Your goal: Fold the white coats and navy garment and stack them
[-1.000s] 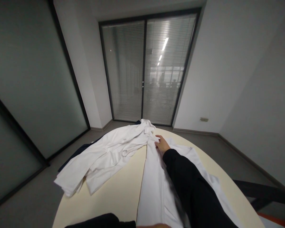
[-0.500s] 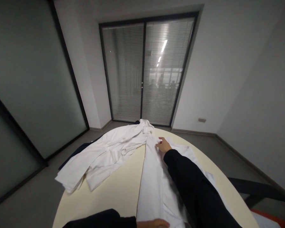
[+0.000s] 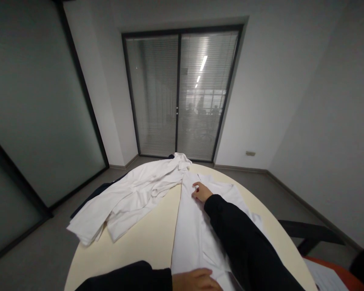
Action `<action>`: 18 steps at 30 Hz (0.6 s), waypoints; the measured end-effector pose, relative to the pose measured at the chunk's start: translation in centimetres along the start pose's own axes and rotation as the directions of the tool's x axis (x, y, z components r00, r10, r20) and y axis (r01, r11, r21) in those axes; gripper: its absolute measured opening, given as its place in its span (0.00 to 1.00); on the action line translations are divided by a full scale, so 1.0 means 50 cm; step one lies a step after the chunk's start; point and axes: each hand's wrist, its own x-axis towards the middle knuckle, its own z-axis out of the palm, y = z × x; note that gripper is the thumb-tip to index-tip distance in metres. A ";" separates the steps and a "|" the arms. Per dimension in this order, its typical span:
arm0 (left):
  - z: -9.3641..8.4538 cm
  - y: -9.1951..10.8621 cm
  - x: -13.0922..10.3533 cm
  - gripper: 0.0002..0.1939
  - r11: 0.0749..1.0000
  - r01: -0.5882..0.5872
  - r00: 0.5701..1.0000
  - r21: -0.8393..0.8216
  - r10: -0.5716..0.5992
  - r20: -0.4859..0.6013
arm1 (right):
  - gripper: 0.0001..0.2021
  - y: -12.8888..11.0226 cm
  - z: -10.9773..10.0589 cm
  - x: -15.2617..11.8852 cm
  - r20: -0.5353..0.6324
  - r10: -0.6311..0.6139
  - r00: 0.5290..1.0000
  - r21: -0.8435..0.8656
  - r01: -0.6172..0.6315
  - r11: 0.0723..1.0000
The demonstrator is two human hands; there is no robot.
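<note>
A long white garment [image 3: 188, 242], with a straight left edge, lies along the right half of a round cream table [image 3: 151, 246]. My right hand [image 3: 202, 192] is over its far part, thumb and fingers bent and spread apart; a small dark red spot shows between them, too small to make out. Close to the front, my left hand [image 3: 195, 279] lies across the cloth with its fingers stretched to the right, partly cut off by the picture's lower edge. To the left is a second rumpled white garment [image 3: 133, 190]; whether the two join at the far end I cannot tell.
Dark navy cloth [image 3: 92, 198] shows under the left garment at the table's edge. Beyond the table stands a glass door with blinds [image 3: 157, 101]. A black chair part [image 3: 309, 232] and an orange-red surface with a white sheet [image 3: 327, 275] are at lower right.
My right hand has come slightly nearer along the cloth. More of my left hand now shows at the bottom. The whole view has shifted a little.
</note>
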 end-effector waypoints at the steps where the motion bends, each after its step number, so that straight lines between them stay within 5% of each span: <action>1: -0.025 0.004 -0.004 0.19 0.999 0.032 0.999 0.009 -0.031 -0.037 | 0.23 0.001 0.001 -0.003 -0.023 -0.006 1.000 -0.012 0.005 1.000; 5: -0.092 0.015 -0.024 0.17 0.975 0.187 0.977 0.123 -0.171 -0.130 | 0.25 0.004 0.011 -0.018 -0.076 -0.041 0.996 -0.047 0.038 0.998; 11: -0.074 0.021 -0.038 0.20 0.929 0.277 0.959 0.244 -0.254 -0.122 | 0.20 -0.002 0.028 -0.027 -0.151 -0.080 0.985 -0.086 0.067 0.994; 18: -0.144 -0.004 -0.039 0.25 0.974 0.194 0.981 -0.117 -0.195 0.003 | 0.09 0.000 0.026 -0.032 -0.253 -0.009 0.967 -0.152 -0.030 0.988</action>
